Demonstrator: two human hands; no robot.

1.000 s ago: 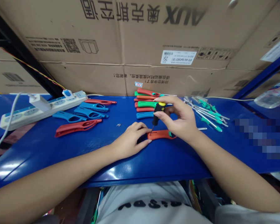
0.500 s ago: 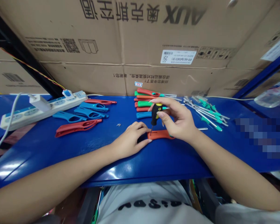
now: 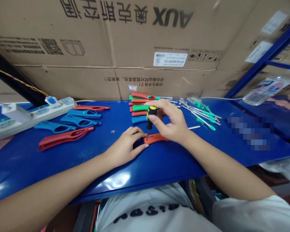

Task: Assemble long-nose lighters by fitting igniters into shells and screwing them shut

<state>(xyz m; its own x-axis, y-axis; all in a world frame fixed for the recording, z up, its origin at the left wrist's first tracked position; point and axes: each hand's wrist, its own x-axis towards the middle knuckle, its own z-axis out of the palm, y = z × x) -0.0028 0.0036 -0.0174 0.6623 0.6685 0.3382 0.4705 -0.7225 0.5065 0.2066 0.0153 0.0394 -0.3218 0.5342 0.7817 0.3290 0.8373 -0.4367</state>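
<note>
My right hand [image 3: 172, 124] is closed round a black and yellow screwdriver [image 3: 149, 118], held upright. Its tip rests on the left end of an orange lighter-shaped piece [image 3: 157, 138] lying flat on the blue table. A metal rod [image 3: 194, 127] shows to the right of that piece, beyond my right hand. With thumb and fingers, my left hand [image 3: 125, 146] grips the same end of the orange piece. A few tiny screws [image 3: 113, 131] lie to the left, beyond my left hand.
Red and blue handle shells [image 3: 81, 121] lie at the left near a white power strip [image 3: 42, 112]. Assembled coloured pieces [image 3: 138, 109] are stacked behind my hands. Metal rods with green parts [image 3: 203, 112] lie right of them. Cardboard [image 3: 111, 48] stands behind; a plastic bottle [image 3: 265, 90] is far right.
The view has shifted to the right, so the table's contents sit further left. Both hands keep their holds, and the screwdriver stays on the orange piece.
</note>
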